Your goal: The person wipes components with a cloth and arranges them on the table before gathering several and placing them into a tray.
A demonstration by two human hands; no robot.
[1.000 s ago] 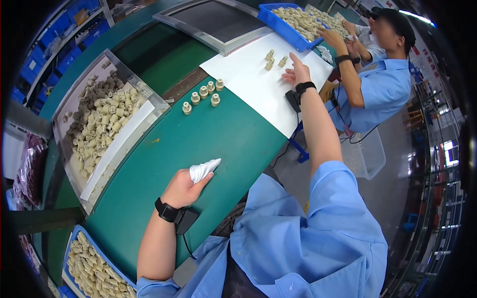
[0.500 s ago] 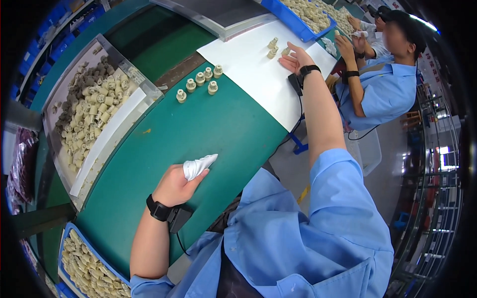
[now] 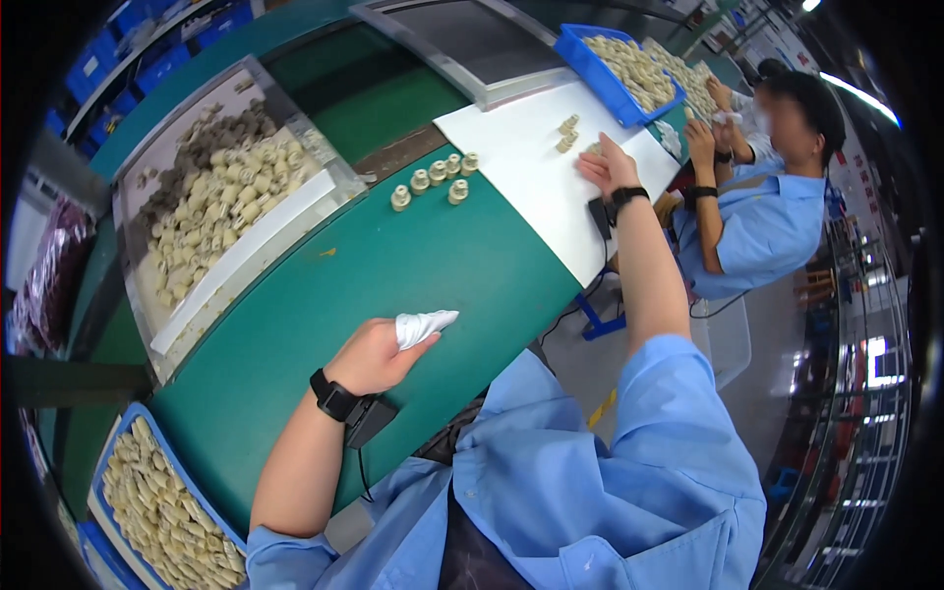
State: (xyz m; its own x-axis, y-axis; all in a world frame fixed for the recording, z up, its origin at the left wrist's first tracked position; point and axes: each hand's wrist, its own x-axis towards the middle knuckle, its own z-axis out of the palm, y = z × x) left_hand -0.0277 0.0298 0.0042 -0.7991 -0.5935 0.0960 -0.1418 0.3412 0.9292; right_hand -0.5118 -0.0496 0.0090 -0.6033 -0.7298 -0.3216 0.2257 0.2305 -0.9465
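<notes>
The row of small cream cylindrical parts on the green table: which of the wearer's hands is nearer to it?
Right. The right hand rests on the white sheet just beside the row of cream parts; the left hand holds a white cloth well short of it.

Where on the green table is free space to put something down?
Bare green table lies between the left hand with its white cloth, the row of small cream parts and the white sheet. The clear bin is crowded.

table [image 3: 413, 265] green | cloth [image 3: 423, 325] white | sheet [image 3: 531, 167] white | bin [image 3: 605, 74] blue | sleeves [image 3: 678, 413] light blue
</notes>
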